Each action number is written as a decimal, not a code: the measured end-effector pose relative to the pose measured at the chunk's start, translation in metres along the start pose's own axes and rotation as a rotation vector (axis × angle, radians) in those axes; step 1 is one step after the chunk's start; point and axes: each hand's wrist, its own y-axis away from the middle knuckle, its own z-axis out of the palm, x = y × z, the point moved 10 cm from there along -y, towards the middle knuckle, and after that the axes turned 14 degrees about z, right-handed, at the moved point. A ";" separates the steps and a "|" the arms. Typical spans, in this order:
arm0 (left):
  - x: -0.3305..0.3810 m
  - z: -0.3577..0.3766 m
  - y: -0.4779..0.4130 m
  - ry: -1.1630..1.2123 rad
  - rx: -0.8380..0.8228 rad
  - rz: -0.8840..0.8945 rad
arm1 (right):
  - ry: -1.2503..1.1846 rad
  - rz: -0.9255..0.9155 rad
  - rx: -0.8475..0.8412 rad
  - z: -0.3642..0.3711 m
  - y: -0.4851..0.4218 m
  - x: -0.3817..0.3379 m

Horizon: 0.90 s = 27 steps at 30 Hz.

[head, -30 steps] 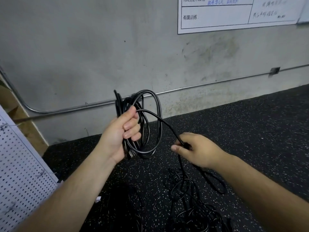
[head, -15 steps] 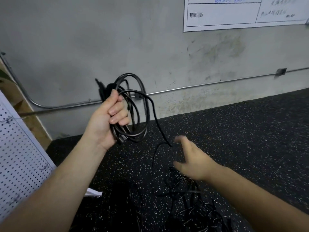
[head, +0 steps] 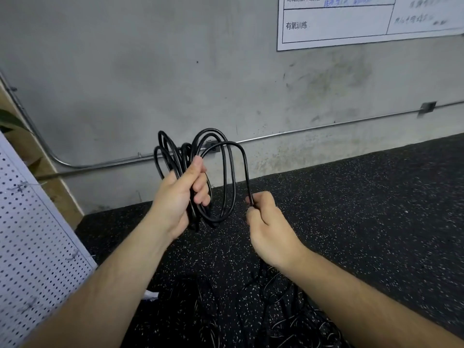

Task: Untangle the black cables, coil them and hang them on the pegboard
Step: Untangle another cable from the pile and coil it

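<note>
Though empty before, right hand (head: 266, 229) now pinches cable (head: 247, 172) (looped).

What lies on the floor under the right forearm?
A loose tangle of thin black cables on the speckled black rubber floor; the right forearm hides part of it.

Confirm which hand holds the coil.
The left hand grips the black cable coil; the right hand only pinches a single strand.
</note>
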 end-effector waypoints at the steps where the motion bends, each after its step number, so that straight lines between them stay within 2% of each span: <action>1: -0.004 0.004 0.003 0.006 -0.011 -0.016 | 0.004 -0.033 0.032 -0.004 0.002 -0.005; 4: -0.017 0.022 0.015 -0.040 -0.064 -0.070 | 0.029 -0.167 0.170 -0.017 0.009 -0.021; 8: -0.038 0.035 0.034 -0.149 -0.043 -0.169 | 0.124 -0.222 0.279 -0.028 0.013 -0.027; 12: -0.040 0.036 0.034 -0.183 0.006 -0.133 | 0.151 -0.299 0.091 -0.009 0.021 -0.035; 14: -0.039 0.026 0.030 -0.217 0.061 -0.126 | 0.171 -0.320 0.060 -0.003 0.025 -0.035; 18: -0.024 0.012 0.019 -0.119 0.135 -0.098 | 0.166 -0.269 0.113 -0.016 0.021 -0.022; 22: -0.015 0.014 0.013 0.030 0.149 -0.071 | 0.230 -0.219 -0.009 -0.014 0.009 0.007; 27: -0.012 0.015 0.012 0.085 0.135 -0.066 | 0.053 -0.068 -0.161 -0.003 -0.005 0.042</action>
